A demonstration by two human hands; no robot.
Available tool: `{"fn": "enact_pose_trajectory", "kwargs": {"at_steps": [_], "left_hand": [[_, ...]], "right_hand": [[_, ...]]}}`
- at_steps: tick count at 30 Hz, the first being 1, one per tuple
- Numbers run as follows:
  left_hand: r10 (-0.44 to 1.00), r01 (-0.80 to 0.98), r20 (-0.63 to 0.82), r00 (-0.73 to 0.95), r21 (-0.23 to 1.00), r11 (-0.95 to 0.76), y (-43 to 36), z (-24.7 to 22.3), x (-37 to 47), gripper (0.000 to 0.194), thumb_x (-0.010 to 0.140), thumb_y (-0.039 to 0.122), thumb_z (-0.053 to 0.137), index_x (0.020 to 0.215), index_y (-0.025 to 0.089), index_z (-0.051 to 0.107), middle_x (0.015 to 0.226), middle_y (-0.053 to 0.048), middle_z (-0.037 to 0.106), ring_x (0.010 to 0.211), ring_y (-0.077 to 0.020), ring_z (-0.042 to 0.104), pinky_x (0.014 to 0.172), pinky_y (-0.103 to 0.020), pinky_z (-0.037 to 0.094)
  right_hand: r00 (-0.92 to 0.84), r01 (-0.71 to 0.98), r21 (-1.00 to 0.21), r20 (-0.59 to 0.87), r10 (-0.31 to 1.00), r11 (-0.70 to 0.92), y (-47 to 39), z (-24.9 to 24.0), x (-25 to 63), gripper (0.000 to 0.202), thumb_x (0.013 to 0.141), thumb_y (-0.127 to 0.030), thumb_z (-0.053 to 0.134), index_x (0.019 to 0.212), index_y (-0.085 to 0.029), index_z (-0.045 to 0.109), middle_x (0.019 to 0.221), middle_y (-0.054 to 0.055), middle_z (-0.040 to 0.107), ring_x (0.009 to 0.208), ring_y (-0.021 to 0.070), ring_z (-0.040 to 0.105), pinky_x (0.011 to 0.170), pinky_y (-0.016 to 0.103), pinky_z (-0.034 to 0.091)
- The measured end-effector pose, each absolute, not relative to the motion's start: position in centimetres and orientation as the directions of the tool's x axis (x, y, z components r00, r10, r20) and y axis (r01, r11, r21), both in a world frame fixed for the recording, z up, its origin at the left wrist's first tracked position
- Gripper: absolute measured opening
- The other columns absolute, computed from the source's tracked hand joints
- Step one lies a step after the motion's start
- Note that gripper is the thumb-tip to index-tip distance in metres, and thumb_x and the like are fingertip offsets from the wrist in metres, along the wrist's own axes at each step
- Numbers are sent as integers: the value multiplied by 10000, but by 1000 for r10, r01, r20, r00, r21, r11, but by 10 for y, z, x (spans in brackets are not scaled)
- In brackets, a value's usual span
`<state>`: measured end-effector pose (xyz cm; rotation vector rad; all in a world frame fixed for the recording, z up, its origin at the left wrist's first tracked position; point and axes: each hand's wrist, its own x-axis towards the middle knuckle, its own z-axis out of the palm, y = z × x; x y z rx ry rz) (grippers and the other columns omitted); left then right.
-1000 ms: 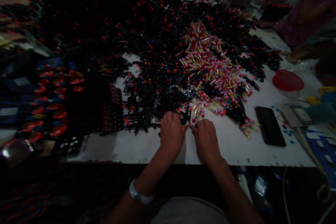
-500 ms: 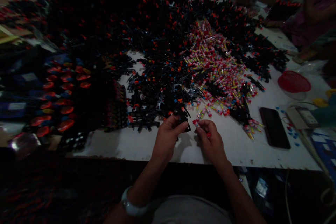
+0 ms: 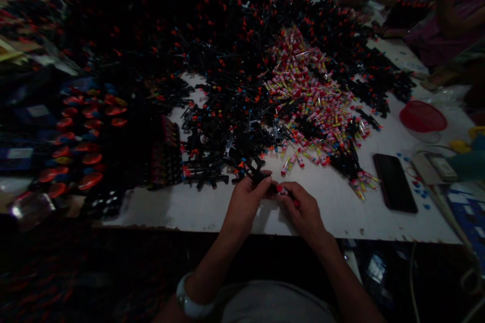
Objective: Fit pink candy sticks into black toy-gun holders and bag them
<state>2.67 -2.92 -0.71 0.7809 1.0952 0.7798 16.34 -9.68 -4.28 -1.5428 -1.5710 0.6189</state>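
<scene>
Near the front edge of the white table, my left hand is closed on a small black toy gun. Close to its right, my right hand pinches a small tube with a red cap, which meets or nearly meets the rear of the gun. Beyond my hands lies a heap of pink and yellow candy tubes. Many black toy guns with orange tips are piled to the left of the tubes and behind them.
A black phone and a red basket lie on the right, with small blue pieces beside the phone. Trays of orange and blue parts stand at the left. A person in purple is at the far right.
My hands have come together. The toy gun has turned so that its rear faces the red-capped tube, and my right hand has brought the tube up to it.
</scene>
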Motion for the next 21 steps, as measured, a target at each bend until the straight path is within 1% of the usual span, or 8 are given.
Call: {"fn": "enact_pose_trajectory", "kwargs": {"at_steps": [3,5,10,14,21], "left_hand": [[841,-211,-465,278,825,525,-31,-9,26,367,698,306,712,1002,117,628,793,-46,709,692,-159,651,637,-278,531],[844,-231,-452,291,822,520,-32,-10,26,358,696,294,718,995,117,633,811,-56,716,728,-177,664,627,-287,547],[856,-209,-418,304,847,488,-36,-12,29,254,701,303,722,879,126,679,811,-58,720,715,-171,660,628,-293,563],[868,-195,-401,293,864,465,-36,-14,30,225,705,315,722,830,130,692,803,-53,718,693,-157,647,627,-278,552],[878,-168,-419,231,872,460,-36,-14,30,237,713,320,709,836,118,693,802,-73,721,705,-155,638,622,-253,512]], "right_hand": [[201,562,-827,148,968,10,-102,-41,169,205,920,-302,462,1045,-207,593,920,37,658,836,162,620,766,265,500],[218,583,-813,141,966,-13,-104,-40,171,213,919,-304,466,1046,-200,601,935,48,663,849,170,623,779,276,500],[172,608,-794,171,970,32,-102,-41,173,215,920,-291,463,1049,-202,610,940,64,671,866,179,632,782,292,509],[138,607,-792,181,974,61,-102,-42,173,215,921,-290,465,1056,-204,609,948,67,672,878,180,633,786,292,511],[196,607,-794,186,963,29,-102,-41,169,202,912,-292,480,1029,-197,615,937,62,671,865,177,631,777,284,508]]}}
